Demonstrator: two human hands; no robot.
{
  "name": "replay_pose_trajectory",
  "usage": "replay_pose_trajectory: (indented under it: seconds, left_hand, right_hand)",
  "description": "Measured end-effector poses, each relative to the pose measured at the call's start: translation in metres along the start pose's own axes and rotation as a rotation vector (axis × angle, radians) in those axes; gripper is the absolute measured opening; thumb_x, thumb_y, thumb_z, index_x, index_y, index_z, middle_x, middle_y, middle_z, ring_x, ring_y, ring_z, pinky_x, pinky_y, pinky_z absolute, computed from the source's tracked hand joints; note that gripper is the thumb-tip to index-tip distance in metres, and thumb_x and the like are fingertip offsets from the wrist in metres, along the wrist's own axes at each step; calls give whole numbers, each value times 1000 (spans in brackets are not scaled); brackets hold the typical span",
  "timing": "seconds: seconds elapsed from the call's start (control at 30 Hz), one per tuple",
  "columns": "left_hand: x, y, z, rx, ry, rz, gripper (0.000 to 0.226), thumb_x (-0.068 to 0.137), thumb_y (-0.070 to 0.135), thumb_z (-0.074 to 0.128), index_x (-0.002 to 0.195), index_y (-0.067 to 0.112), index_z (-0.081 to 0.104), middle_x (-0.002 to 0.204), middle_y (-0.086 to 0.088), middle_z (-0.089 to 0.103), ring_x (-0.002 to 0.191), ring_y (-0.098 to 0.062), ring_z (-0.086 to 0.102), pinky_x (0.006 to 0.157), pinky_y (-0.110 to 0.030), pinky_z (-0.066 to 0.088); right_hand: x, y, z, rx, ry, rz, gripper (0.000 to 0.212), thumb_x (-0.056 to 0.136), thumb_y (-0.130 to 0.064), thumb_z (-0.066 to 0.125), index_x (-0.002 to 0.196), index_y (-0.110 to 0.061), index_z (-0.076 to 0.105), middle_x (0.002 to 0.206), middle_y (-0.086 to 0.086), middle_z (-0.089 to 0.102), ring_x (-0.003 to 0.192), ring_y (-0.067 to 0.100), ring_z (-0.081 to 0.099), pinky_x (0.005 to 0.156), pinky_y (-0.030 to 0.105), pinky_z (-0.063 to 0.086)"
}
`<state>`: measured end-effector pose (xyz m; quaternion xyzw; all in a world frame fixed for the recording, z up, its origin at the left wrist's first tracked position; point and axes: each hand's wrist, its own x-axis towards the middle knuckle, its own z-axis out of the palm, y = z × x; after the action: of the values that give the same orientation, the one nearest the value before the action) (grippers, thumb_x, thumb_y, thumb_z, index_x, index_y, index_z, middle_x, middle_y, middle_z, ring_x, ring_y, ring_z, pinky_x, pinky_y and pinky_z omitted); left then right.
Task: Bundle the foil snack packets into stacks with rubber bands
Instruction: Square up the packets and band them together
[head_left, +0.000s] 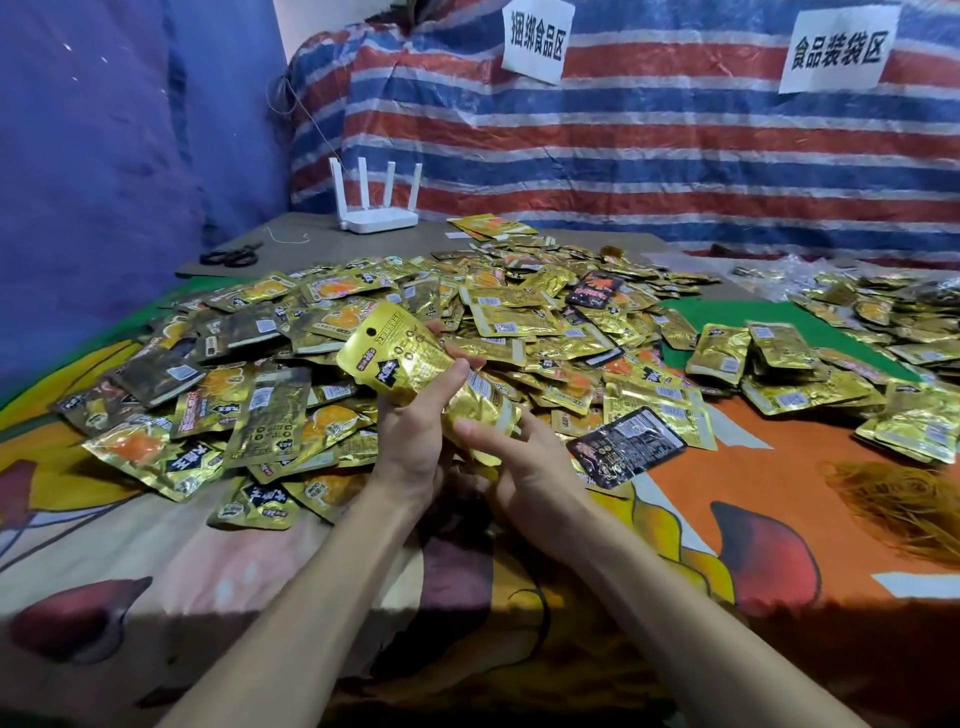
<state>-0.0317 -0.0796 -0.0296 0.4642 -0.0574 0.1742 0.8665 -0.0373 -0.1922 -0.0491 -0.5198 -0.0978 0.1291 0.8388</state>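
Gold foil packet stack (415, 364) is held up above the near edge of the loose pile (332, 322), tilted with its top end up-left. The front face shows a round hang hole, black label shapes and crinkled, reflective foil; a white barcode patch sits on the side facing right. Left hand (410, 447) grips the stack at mid-height, thumb across the front and fingers wrapped round the back. Right hand (519, 457) holds the lower end, thumb lying on the foil; its fingers are hidden underneath. The pile is mostly the same gold packets, some showing an orange picture, and covers the centre of the patterned cloth (779, 467). One black packet (626, 447) lies just right of the hands. Gold stacks (727, 353) sit farther right, and a tangle of tan rubber bands (904, 509) lies at the right edge. Scissors (231, 254) and a white router (376, 208) sit at the back left, in front of a striped tarp (623, 130).
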Motion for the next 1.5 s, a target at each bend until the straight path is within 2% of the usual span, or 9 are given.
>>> replay_pose_trajectory:
  seconds: [0.23, 0.43, 0.57, 0.7, 0.8, 0.9, 1.07, 1.3, 1.5]
  left_hand:
    - [3, 5, -1, -46, -53, -43, 30, 95, 4, 57, 121, 16, 64, 105, -9, 73, 98, -28, 70, 83, -47, 60]
    - [1, 3, 0, -144, -318, -165, 32, 91, 12, 58, 123, 16, 62, 107, -6, 72, 107, -26, 68, 90, -38, 58]
    - [0, 2, -4, 142, -339, -86, 37, 96, 30, 50, 127, 14, 61, 128, -3, 69, 123, -22, 62, 104, -37, 50]
    - [-4, 6, -6, 714, -319, -164, 47, 79, 68, 44, 73, 30, 71, 64, 33, 66, 73, 18, 63, 63, 3, 41]
    - [-2, 0, -10, 801, -351, -118, 64, 80, 81, 47, 54, 27, 69, 51, 21, 61, 53, 11, 58, 54, -4, 41]
    - [2, -13, -15, 819, -392, 37, 41, 74, 64, 73, 80, 24, 70, 75, 11, 72, 71, -6, 67, 67, -24, 52]
    - [-1, -31, -13, 953, -348, 454, 18, 76, 24, 84, 78, 19, 67, 77, 11, 62, 66, -5, 58, 64, -20, 47]
    - [-3, -30, -13, 1034, -442, 482, 6, 75, 16, 69, 73, 13, 64, 72, 8, 56, 65, -9, 52, 63, -26, 45]
    - [5, -21, -19, 1102, -312, 531, 18, 72, 1, 74, 71, 10, 59, 73, 2, 56, 63, -16, 52, 58, -24, 43]
  right_hand:
    - [-2, -15, 6, -160, 69, -122, 69, 66, -11, 87, 129, -14, 59, 120, 18, 70, 110, 36, 69, 90, 62, 55]
    - [0, -36, 1, -157, 3, 4, 51, 67, -4, 86, 114, -19, 73, 102, 16, 71, 71, 23, 70, 52, 31, 54]
    - [0, -37, -9, -155, -106, 63, 30, 75, -5, 79, 104, -6, 75, 98, 21, 71, 91, 38, 66, 89, 62, 52]
    - [-4, -46, -21, -248, -17, 27, 16, 65, -7, 84, 78, -10, 78, 79, 18, 70, 67, 30, 68, 57, 39, 60]
    - [-6, -51, -27, -264, 84, -12, 18, 60, -6, 88, 74, -8, 77, 77, 20, 71, 65, 33, 69, 53, 39, 59]
    - [-5, -51, -28, -165, 293, -32, 43, 54, -12, 90, 90, 3, 73, 88, 25, 70, 71, 34, 66, 62, 41, 57]
    - [1, -37, -25, -103, 533, -39, 87, 63, -14, 92, 139, -1, 51, 86, 21, 71, 76, 32, 62, 83, 65, 55]
    - [1, -32, -19, -73, 561, -37, 74, 65, -7, 90, 128, 11, 56, 66, 17, 69, 62, 29, 63, 59, 38, 51]
    - [-6, -64, -32, -143, 354, 158, 55, 52, -7, 84, 101, 15, 71, 107, 31, 71, 86, 35, 67, 69, 39, 59]
